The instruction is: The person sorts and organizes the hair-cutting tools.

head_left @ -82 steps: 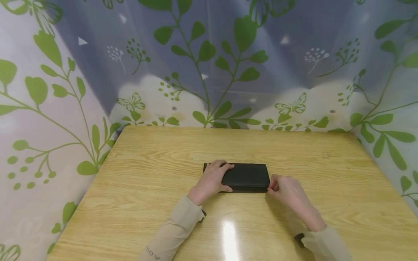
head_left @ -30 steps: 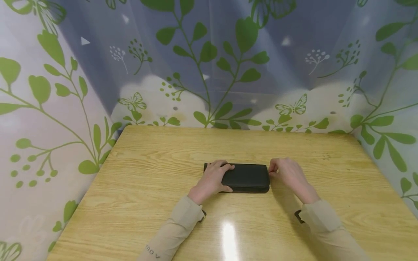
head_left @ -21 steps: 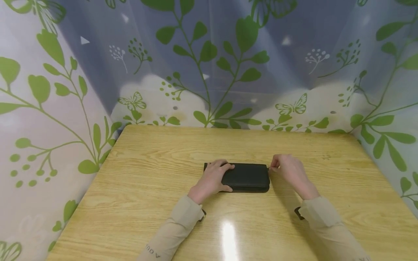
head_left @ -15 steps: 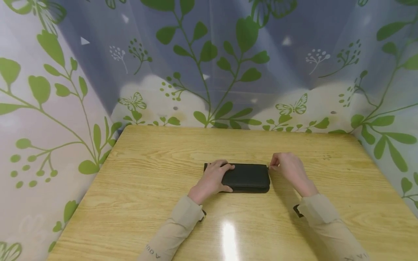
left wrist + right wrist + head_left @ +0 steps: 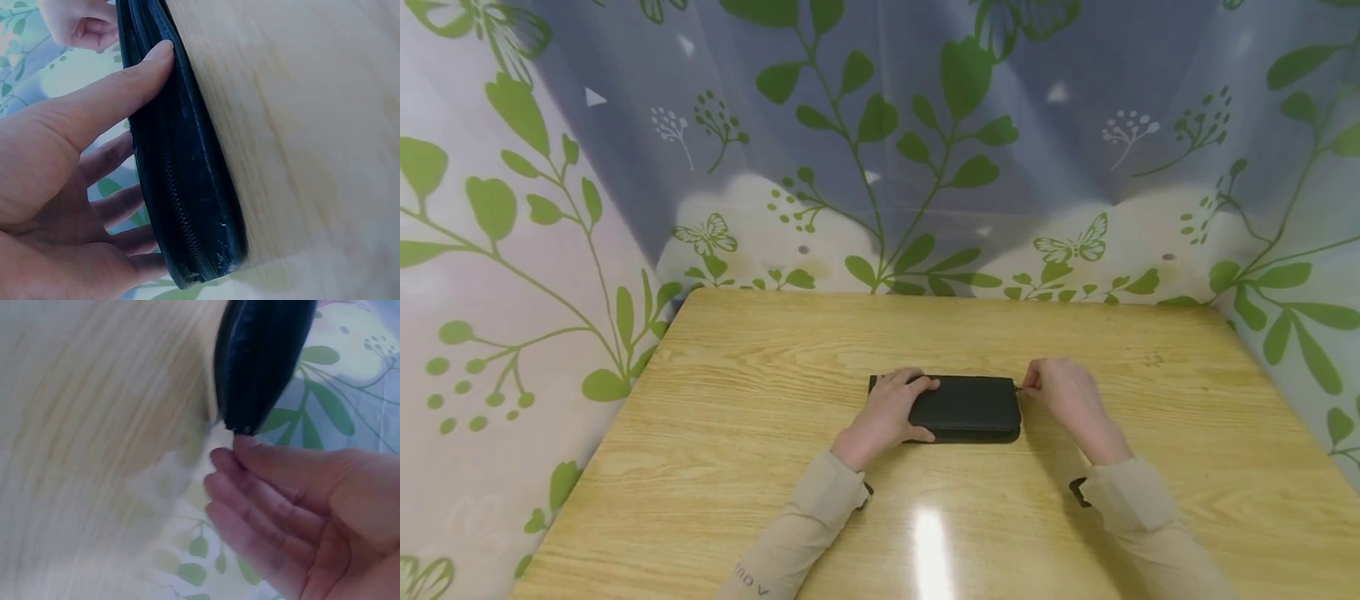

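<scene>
A wooden table is being shown from the head camera, with a curtain printed with green leaves and butterflies being hung round its far and side edges; a black wallet is being kept flat near the middle of the table; its left end is being covered by the left hand, whose fingers are being laid over the top while the thumb is being set against the near edge; the right hand is being held at the wallet's right end, its fingertips being pinched together on a small zip pull at the far right corner; beige sleeves are being worn on both arms.

In the left wrist view the wallet is being clasped between the thumb on one long edge and the fingers curled behind the other, with the zip line being shown along its side; the right hand is being seen at the far end.

In the right wrist view, which is blurred, the wallet's end is being touched by the fingertips of the right hand; the pull itself cannot be made out there.
</scene>
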The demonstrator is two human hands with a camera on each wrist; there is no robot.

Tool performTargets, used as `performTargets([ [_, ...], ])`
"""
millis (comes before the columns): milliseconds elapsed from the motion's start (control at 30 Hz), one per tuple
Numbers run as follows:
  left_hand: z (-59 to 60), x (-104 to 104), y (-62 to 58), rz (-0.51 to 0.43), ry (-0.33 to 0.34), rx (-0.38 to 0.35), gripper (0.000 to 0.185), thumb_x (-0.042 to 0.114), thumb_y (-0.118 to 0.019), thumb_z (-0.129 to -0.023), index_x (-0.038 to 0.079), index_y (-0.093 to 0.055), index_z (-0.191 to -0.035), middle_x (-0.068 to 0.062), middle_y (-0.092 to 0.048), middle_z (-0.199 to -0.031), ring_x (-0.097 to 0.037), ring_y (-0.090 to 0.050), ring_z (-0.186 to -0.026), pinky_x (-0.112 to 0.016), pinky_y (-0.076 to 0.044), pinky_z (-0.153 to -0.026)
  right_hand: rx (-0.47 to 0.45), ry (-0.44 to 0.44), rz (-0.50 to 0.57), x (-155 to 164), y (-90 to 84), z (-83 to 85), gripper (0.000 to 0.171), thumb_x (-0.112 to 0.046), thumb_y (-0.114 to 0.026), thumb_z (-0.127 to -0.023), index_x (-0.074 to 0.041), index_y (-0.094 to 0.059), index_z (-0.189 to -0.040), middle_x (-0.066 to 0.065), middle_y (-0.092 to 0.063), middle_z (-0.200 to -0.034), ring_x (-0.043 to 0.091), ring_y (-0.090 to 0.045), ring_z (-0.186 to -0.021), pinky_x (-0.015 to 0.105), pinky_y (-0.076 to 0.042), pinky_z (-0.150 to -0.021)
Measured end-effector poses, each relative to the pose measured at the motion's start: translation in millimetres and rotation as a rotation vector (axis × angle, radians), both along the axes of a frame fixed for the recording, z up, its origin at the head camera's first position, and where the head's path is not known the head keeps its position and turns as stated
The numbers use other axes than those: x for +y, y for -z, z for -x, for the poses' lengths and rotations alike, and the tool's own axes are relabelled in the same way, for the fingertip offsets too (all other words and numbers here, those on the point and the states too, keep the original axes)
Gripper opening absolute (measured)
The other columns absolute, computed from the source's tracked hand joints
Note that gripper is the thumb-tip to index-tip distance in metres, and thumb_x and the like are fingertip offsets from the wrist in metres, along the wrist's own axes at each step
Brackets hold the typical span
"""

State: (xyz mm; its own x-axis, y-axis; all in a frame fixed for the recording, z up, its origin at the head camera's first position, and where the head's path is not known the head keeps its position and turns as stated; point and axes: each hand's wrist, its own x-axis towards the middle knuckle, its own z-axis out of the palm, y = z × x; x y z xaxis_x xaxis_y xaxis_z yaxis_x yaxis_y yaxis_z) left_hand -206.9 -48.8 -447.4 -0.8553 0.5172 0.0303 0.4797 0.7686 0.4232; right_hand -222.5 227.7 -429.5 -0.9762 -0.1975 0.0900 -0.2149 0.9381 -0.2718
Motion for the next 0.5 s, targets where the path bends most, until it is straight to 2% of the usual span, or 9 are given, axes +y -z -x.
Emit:
performTargets([
  [133,2.9,-2,2.6,-0.002,-0.004,-0.001,0.075,0.034,-0.086,-0.081,0.017,-0.055,-0.146,-0.012,-0.046,-0.152,-0.036,-0.041,-0.142,-0.059,-0.027,-0.118,0.027,0.022,-0.027,-10,-4.3,-7.9,0.007,-0.01,-0.077,-0.09,-0.004,-0.077,-0.086,0.011,-0.075,-0.082,0.023,-0.067,-0.065,0.039,-0.054,-0.055],
  [233,4.1,-3,2.9,0.02,-0.002,0.009,0.075,0.036,-0.085,-0.082,0.017,-0.053,-0.147,-0.012,-0.045,-0.152,-0.036,-0.041,-0.142,-0.06,-0.027,-0.118,0.046,0.019,-0.039,-20,-4.3,-13.8,0.016,-0.017,-0.074,-0.093,-0.002,-0.078,-0.097,0.015,-0.076,-0.09,0.022,-0.066,-0.062,0.036,-0.052,-0.051],
  [367,2.1,-1,0.3,0.092,0.001,0.011,0.076,0.04,-0.08,-0.086,0.018,-0.048,-0.151,-0.013,-0.04,-0.157,-0.036,-0.036,-0.146,-0.063,-0.027,-0.117,0.079,-0.008,-0.035,-31,-3.8,-22.2,0.03,-0.024,-0.074,-0.094,0.0,-0.075,-0.113,0.023,-0.072,-0.109,0.03,-0.069,-0.072,0.039,-0.054,-0.055],
  [433,0.2,-2,-1.5,0.127,-0.006,0.002,0.076,0.046,-0.075,-0.089,0.019,-0.045,-0.153,-0.012,-0.037,-0.16,-0.036,-0.033,-0.148,-0.064,-0.027,-0.116,0.104,-0.021,-0.024,-36,-5.7,-25.8,0.037,-0.026,-0.073,-0.095,0.0,-0.071,-0.121,0.026,-0.067,-0.119,0.038,-0.069,-0.085,0.045,-0.057,-0.065],
  [500,-2.0,-4,-4.2,0.116,-0.026,-0.002,0.075,0.05,-0.069,-0.092,0.018,-0.044,-0.154,-0.013,-0.035,-0.161,-0.037,-0.03,-0.149,-0.066,-0.026,-0.115,0.124,-0.029,0.008,-40,-8.1,-28.6,0.044,-0.028,-0.072,-0.095,0.0,-0.066,-0.129,0.028,-0.06,-0.131,0.046,-0.064,-0.102,0.053,-0.057,-0.078],
])
